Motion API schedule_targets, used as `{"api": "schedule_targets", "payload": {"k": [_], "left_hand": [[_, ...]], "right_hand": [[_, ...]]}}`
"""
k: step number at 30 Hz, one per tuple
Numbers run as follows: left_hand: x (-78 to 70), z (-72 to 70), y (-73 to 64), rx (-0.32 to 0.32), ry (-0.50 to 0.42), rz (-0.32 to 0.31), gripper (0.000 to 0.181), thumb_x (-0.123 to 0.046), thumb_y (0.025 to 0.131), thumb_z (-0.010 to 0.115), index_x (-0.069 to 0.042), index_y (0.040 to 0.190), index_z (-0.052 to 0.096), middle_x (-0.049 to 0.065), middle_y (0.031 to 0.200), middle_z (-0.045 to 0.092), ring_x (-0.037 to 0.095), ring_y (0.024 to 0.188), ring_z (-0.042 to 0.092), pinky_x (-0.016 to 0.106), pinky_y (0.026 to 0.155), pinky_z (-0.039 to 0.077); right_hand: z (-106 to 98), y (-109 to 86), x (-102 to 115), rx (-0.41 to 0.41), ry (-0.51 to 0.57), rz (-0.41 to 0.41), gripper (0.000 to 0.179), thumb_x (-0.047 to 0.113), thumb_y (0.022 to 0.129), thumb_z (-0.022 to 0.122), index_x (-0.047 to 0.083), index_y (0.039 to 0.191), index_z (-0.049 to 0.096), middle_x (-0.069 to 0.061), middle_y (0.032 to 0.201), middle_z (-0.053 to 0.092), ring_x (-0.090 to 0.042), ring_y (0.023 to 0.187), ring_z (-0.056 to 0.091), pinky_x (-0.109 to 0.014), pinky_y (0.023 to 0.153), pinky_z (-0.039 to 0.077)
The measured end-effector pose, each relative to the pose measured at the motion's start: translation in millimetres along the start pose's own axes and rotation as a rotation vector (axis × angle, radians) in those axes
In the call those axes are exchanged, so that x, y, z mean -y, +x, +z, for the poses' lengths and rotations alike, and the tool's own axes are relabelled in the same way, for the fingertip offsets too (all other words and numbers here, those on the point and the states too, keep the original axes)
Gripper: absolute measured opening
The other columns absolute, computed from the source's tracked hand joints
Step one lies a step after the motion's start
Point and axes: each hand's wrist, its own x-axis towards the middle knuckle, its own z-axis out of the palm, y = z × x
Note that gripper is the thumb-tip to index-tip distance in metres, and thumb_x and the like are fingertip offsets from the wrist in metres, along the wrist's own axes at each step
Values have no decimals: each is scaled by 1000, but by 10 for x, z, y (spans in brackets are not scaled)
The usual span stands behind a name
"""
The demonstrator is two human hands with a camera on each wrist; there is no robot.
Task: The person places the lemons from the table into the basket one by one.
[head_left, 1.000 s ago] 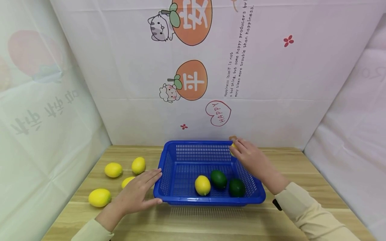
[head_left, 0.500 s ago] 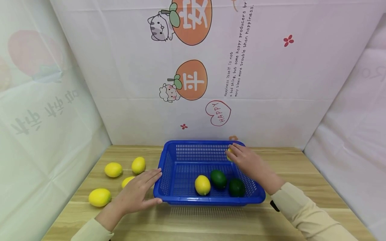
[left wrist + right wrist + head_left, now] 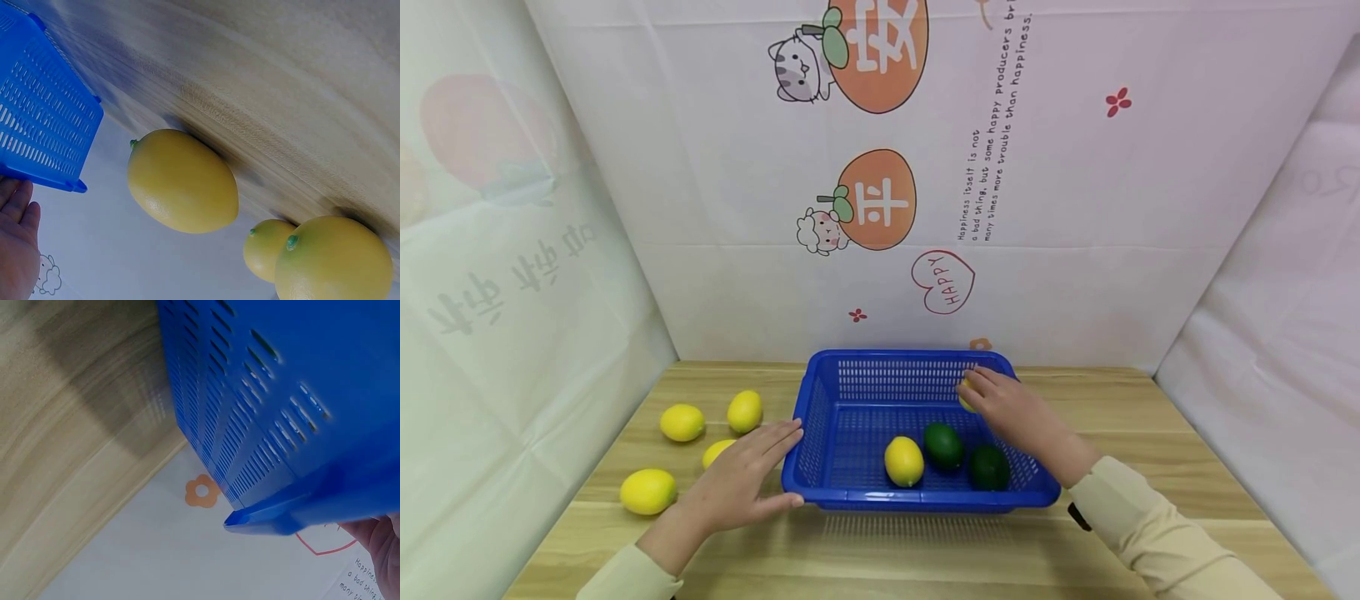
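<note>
A blue plastic basket (image 3: pixel 917 498) with slotted walls stands on the wooden table. Inside lie a yellow lemon (image 3: pixel 904 462) and two dark green lemon-shaped fruits, one in the middle (image 3: pixel 943 447) and one nearer the right wall (image 3: pixel 989 467). Over the basket's back right corner, my right hand (image 3: pixel 1018 414) holds another lemon (image 3: pixel 967 397) in its fingers, which mostly hide it. My left hand (image 3: pixel 741 483) touches the basket's left rim with straight fingers. In the left wrist view, its fingers (image 3: pixel 17 203) meet the rim from outside.
Several lemons lie left of the basket: a back one (image 3: pixel 745 412), one further left (image 3: pixel 682 423), one in front (image 3: pixel 648 492) and one partly behind the left hand (image 3: pixel 718 452). A printed white cloth (image 3: pixel 1037 300) hangs behind the table (image 3: pixel 1135 417), with more cloth at both sides.
My right hand has moved left and down from the basket's right back rim, carrying the lemon further inside. The left hand, the basket and the other fruits stay where they were.
</note>
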Motion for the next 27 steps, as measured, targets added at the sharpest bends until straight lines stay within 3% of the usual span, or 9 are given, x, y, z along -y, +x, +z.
{"api": "schedule_targets", "payload": {"k": [27], "left_hand": [[8, 8, 1, -19, -1, 19, 81, -63, 91, 52, 5, 136, 52, 18, 142, 48, 33, 129, 47, 49, 104, 42]], "right_hand": [[35, -40, 46, 120, 56, 41, 43, 2, 81, 78, 4, 120, 61, -18, 123, 61, -35, 114, 58, -47, 93, 51]]}}
